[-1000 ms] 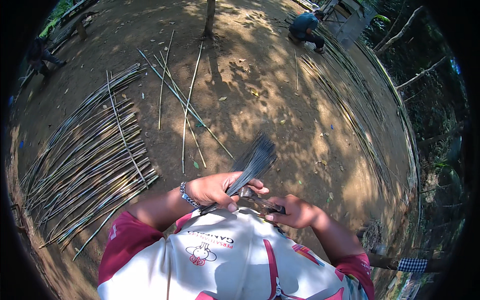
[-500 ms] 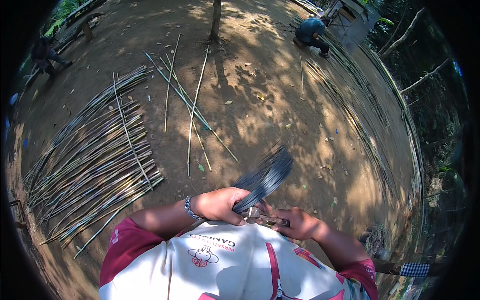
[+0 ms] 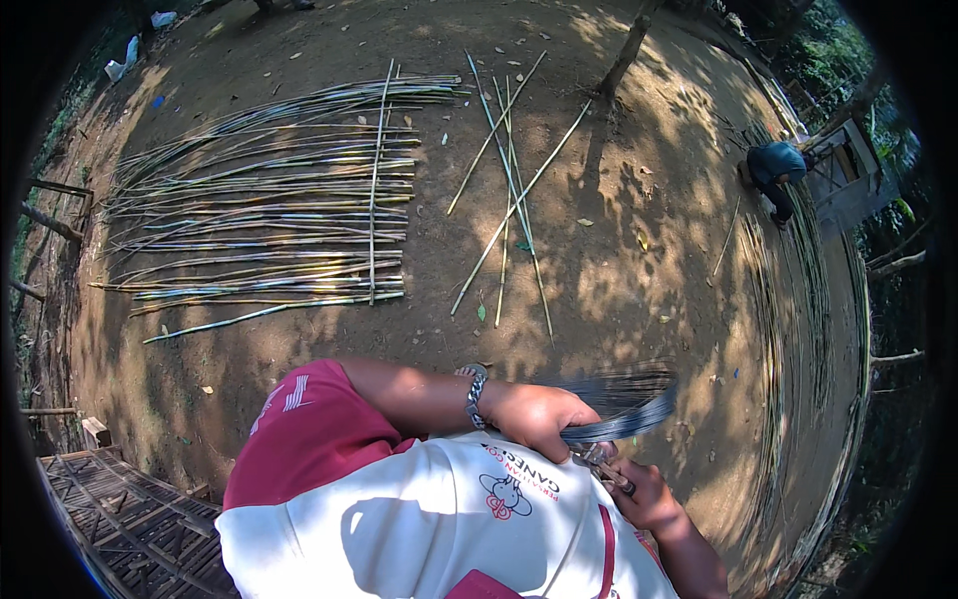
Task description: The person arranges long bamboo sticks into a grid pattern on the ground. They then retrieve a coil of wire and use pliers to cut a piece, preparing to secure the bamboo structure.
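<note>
My left hand [image 3: 539, 414], with a chain bracelet at its wrist, is closed round a bundle of thin dark wire [image 3: 639, 417]. The strands bend away to the right and fan out at the far side. Just below, close to my shirt, my right hand [image 3: 647, 497] grips a pair of pliers [image 3: 601, 461]. Their metal head lies by the wire end that my left hand holds. Whether the jaws bite on a strand is too small to tell.
Long thin poles [image 3: 289, 215] lie in rows on the dirt at the left, one pole [image 3: 377, 190] across them. Several crossed poles [image 3: 514, 200] lie ahead, near a tree trunk [image 3: 629, 50]. Further poles [image 3: 768, 349] run along the right, where another person [image 3: 776, 170] crouches. A slatted bamboo structure [image 3: 130, 519] stands lower left.
My view has swung to the left, so the scene sits further right. My hands stay together with the wire and the pliers. The bamboo structure has come into view at lower left.
</note>
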Motion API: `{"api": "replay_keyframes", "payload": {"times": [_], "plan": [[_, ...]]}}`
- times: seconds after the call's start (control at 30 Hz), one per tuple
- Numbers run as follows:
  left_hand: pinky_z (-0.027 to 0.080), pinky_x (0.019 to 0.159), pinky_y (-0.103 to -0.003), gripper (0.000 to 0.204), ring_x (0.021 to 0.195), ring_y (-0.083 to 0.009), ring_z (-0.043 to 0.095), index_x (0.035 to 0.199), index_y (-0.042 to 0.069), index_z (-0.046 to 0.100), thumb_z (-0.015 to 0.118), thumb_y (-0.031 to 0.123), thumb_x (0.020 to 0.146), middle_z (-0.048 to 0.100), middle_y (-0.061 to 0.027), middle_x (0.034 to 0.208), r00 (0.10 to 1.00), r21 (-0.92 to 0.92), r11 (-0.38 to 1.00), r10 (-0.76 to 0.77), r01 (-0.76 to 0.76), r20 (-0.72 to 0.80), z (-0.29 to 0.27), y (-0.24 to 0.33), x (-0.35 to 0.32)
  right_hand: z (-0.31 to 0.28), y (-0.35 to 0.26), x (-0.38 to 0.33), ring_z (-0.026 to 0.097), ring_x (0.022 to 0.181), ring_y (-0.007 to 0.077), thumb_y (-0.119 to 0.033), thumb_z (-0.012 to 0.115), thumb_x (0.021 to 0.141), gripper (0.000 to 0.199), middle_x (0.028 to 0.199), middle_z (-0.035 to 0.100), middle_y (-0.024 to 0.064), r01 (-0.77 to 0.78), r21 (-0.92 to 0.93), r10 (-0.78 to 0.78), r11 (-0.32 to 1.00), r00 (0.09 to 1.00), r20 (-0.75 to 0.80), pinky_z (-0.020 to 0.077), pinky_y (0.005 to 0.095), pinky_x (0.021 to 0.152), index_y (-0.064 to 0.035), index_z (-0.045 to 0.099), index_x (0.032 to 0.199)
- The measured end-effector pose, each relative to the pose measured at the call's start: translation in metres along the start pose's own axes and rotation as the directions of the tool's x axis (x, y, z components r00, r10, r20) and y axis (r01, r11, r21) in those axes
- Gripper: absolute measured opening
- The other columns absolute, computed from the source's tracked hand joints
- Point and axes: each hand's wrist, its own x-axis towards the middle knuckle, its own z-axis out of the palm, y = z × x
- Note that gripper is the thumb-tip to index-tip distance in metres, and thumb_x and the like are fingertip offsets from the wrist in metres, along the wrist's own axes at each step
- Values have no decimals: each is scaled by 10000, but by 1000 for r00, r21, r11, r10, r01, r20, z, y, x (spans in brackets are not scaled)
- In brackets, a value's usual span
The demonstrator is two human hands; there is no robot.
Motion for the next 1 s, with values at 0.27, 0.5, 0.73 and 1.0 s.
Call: {"api": "replay_keyframes", "payload": {"times": [0.27,0.5,0.73,1.0], "plan": [[418,1006,-285,619,1145,-145,586,1331,21,562,606,33,713,649,-108,1237,986,-5,994,106,-108,-131,4,-7,-20,-21,-8,21,650,733,401,-107,699,753,231,741,634,181,19,-204,9,979,991,134,512,456,656,-69,605,961],[414,1021,-293,618,1172,-163,583,1340,25,558,562,33,722,639,-109,1265,965,-20,995,85,-93,-250,12,-3,-41,-43,-37,49,654,802,410,-127,695,787,257,824,666,193,35,-262,31,964,970,242,519,471,684,-46,612,1017],[412,1019,-300,628,1189,-168,574,1375,35,522,548,76,749,629,-110,1284,964,-5,998,63,-67,-257,16,-3,-50,-62,-19,66,659,780,398,-102,712,791,242,793,661,181,231,-283,-117,931,923,367,522,458,661,-48,627,1012],[425,984,-302,654,1126,-172,585,1399,35,489,544,54,748,630,-118,1258,938,86,995,81,-55,-338,24,-12,-4,-92,3,62,644,782,398,-66,712,748,255,830,661,170,300,-385,-209,873,942,261,525,439,678,-39,630,988]]}}
